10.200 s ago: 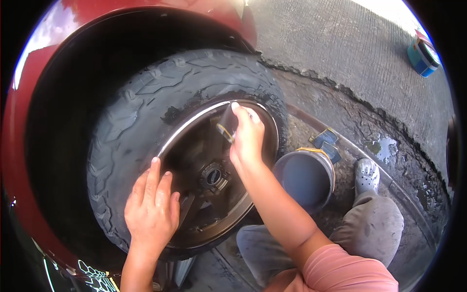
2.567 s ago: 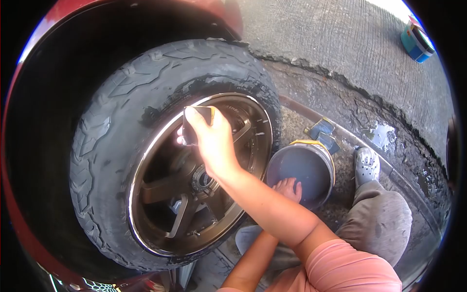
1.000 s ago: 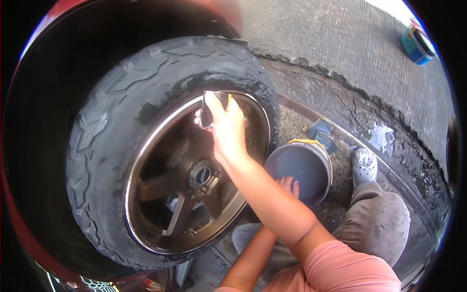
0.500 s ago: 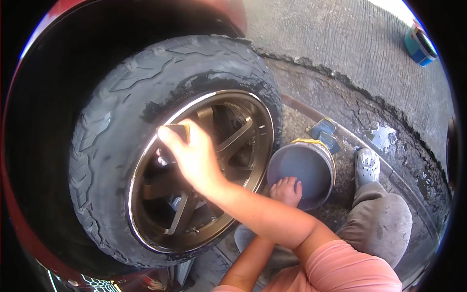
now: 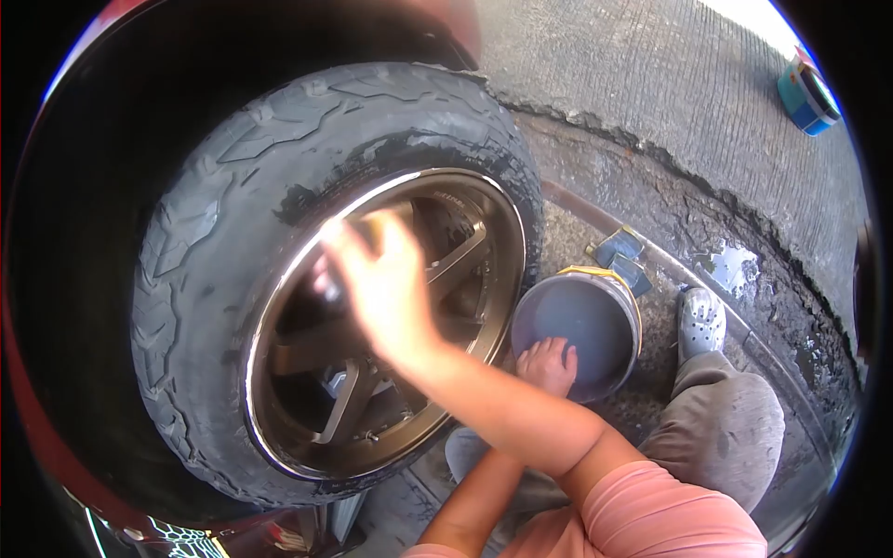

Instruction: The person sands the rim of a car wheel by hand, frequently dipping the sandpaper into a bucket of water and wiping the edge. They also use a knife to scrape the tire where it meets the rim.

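Observation:
My right hand (image 5: pixel 386 293), smeared by motion, is at the upper left part of the bronze wheel rim (image 5: pixel 502 200). Its fingers are closed around a small brownish-yellow pad (image 5: pixel 379 223) that looks like a sponge, mostly hidden. Around the rim sits a large, chunky-treaded tire (image 5: pixel 214 307), with dark wet patches on its sidewall. My left hand (image 5: pixel 549 365) rests over the near left rim of a round bucket (image 5: pixel 636 321), fingers bent over the edge. Greyish liquid appears inside the bucket. My right forearm crosses above the left one.
The red car body (image 5: pixel 456 28) arches over the tire. Behind the bucket lies a blue-grey object (image 5: pixel 621 253) with yellowish ends. A grey clog (image 5: pixel 702 321) is on my foot. A teal and blue tub (image 5: pixel 807 98) stands on ridged concrete beyond a broken edge and a puddle (image 5: pixel 732 265).
My right hand has shifted slightly up and right along the rim with the sponge-like pad, and is now more blurred. My left hand stays at the bucket.

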Tool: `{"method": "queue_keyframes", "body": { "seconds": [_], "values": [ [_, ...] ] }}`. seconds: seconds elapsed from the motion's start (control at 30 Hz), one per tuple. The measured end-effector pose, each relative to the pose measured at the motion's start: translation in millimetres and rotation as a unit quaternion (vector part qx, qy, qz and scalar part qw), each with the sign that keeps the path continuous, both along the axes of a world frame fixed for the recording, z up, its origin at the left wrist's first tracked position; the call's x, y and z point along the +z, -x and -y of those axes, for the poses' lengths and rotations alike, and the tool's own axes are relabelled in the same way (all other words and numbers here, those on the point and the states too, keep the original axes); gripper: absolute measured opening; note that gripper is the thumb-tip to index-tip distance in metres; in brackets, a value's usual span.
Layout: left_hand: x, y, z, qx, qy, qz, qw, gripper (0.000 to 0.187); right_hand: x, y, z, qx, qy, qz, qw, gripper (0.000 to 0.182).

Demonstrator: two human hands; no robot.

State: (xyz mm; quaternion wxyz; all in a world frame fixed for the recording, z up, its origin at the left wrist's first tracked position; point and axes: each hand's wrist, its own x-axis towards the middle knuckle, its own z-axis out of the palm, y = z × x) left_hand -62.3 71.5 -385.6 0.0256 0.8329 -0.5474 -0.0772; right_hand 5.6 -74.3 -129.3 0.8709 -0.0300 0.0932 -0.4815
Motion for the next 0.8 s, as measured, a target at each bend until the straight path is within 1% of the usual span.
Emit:
{"method": "queue_keyframes", "body": {
  "seconds": [0.03,0.07,0.13,0.17,0.2,0.27,0.3,0.33,0.4,0.43,0.47,0.53,0.57,0.6,0.67,0.73,0.8],
  "values": [
    [0.4,-0.2,-0.7,0.000,0.001,-0.005,1.000,0.021,7.8,2.0,-11.6,0.034,0.028,0.038,0.998,0.018],
    [0.0,0.0,-0.7,0.000,0.003,-0.011,1.000,0.021,15.3,0.8,-19.6,0.033,0.053,0.020,0.998,0.016],
    [-2.1,-0.6,-2.4,-0.005,0.007,-0.007,1.000,0.021,5.6,6.6,-5.9,0.054,0.075,0.020,0.996,0.015],
    [-2.2,-1.5,-0.9,-0.008,0.012,-0.004,1.000,0.021,-1.9,5.9,3.5,0.029,0.062,-0.003,0.998,0.015],
    [-2.0,-0.6,-0.3,-0.005,0.014,-0.004,1.000,0.021,-2.9,7.3,12.5,0.007,0.020,-0.019,1.000,0.017],
    [-1.1,0.6,0.0,0.000,0.017,-0.003,1.000,0.021,5.2,2.7,-1.7,-0.011,0.033,-0.018,0.999,0.017],
    [-0.2,-0.3,-0.1,-0.001,0.013,-0.003,1.000,0.021,13.0,5.3,-11.3,0.032,0.040,0.019,0.999,0.017],
    [-0.5,-0.7,-0.3,-0.003,0.011,-0.003,1.000,0.021,16.5,5.7,-18.9,0.040,0.079,0.013,0.996,0.015],
    [-0.5,-0.4,-1.7,-0.005,0.005,-0.003,1.000,0.021,9.4,8.5,-7.4,0.029,0.109,-0.016,0.993,0.016],
    [0.3,-1.2,-0.7,-0.007,0.004,-0.002,1.000,0.021,1.8,6.6,-0.4,0.015,0.097,-0.027,0.995,0.015],
    [0.7,-0.5,1.0,-0.007,0.003,-0.002,1.000,0.021,-1.5,4.6,5.8,0.000,0.060,-0.027,0.998,0.014],
    [-1.8,1.2,0.6,-0.004,0.014,0.002,1.000,0.021,7.6,5.5,-6.7,0.021,0.050,-0.024,0.998,0.014],
    [-1.8,0.1,-0.8,-0.004,0.018,0.005,1.000,0.021,11.3,3.8,-15.0,0.056,0.071,0.002,0.996,0.016],
    [-1.7,-1.4,-0.2,-0.006,0.020,0.003,1.000,0.021,15.9,7.2,-17.4,0.065,0.077,0.022,0.995,0.016],
    [-1.8,-1.9,-1.2,-0.010,0.023,-0.002,1.000,0.021,11.4,15.4,-2.5,0.045,0.109,-0.037,0.992,0.014],
    [-0.8,-0.3,-0.5,-0.005,0.017,0.000,1.000,0.021,4.1,8.2,2.1,0.039,0.068,-0.032,0.996,0.014],
    [-0.9,-0.2,0.1,-0.006,0.018,0.001,1.000,0.021,12.6,5.7,-16.4,0.042,0.076,-0.012,0.996,0.016]
  ]
}}
